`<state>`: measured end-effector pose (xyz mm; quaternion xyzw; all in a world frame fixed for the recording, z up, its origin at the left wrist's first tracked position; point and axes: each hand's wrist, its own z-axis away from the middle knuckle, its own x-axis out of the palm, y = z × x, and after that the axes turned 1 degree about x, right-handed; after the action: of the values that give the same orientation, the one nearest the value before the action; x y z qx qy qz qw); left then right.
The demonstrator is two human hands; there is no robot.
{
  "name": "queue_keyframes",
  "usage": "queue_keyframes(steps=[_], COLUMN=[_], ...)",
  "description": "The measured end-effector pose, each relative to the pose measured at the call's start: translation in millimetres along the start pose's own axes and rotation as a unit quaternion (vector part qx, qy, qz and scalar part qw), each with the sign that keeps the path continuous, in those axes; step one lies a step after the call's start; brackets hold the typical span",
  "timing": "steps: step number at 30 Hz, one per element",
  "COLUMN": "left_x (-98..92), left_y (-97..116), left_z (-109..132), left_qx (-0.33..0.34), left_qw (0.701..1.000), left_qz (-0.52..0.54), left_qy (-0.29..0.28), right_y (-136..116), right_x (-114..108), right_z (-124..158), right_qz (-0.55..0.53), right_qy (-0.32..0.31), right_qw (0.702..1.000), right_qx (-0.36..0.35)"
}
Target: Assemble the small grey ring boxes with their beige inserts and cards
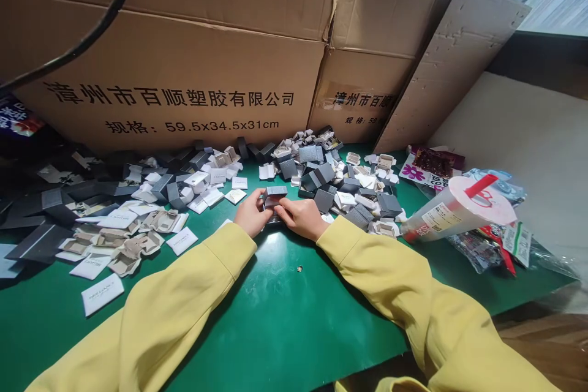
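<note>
Both hands were closed on a small item: the left hand (252, 214) gripped a dark box (275, 191) at one side, and the right hand (302, 218) gripped it at the other, thumbs and fingers drawn in narrow. The dark box was well to the left of the drink cup (441, 215), held low at the counter. A pale inner part showed below its dark top; the fingers hid the remainder.

The counter (294, 318) was green and glossy. A heap of dark boxes and pale inserts (324, 174) extended from behind the hands to the cup. Far to the left of the cup were more boxes, crumpled inserts (131, 254) and white cards (103, 295). Snack packets (519, 242) were just right of the cup; a purple-and-white packet (429, 168) was behind it. A large carton (184, 55) stood behind and left of the cup; a cardboard panel (452, 61) leaned directly behind it.

The carton read 漳州市百顺塑胶有限公司, above a 规格 line of figures ending in cm. The small print on the white cards and the cup label could not be made out reliably.
</note>
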<state>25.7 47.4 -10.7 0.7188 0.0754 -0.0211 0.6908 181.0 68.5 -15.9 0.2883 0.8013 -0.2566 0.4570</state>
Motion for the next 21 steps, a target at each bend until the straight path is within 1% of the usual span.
queue_keyframes(steps=[15,18,21], left_x=[-2.1,-1.8,-1.0], left_y=[-4.9,-3.9,-2.8], left_z=[0.2,-0.5,-1.6], left_qx=[0.002,-0.001,-0.006], left_qw=[1.0,1.0,0.999], left_qz=[-0.012,0.013,0.041], left_qy=[-0.016,-0.024,-0.023], right_y=[0.0,-1.3,-1.7], right_x=[-4.1,-3.6,-1.7], right_z=[-3.3,-2.0,-0.4], right_qz=[-0.029,-0.022,-0.024], right_qy=[-0.053,-0.048,-0.026], right_qw=[0.998,0.998,0.999], right_qx=[0.036,0.038,0.038])
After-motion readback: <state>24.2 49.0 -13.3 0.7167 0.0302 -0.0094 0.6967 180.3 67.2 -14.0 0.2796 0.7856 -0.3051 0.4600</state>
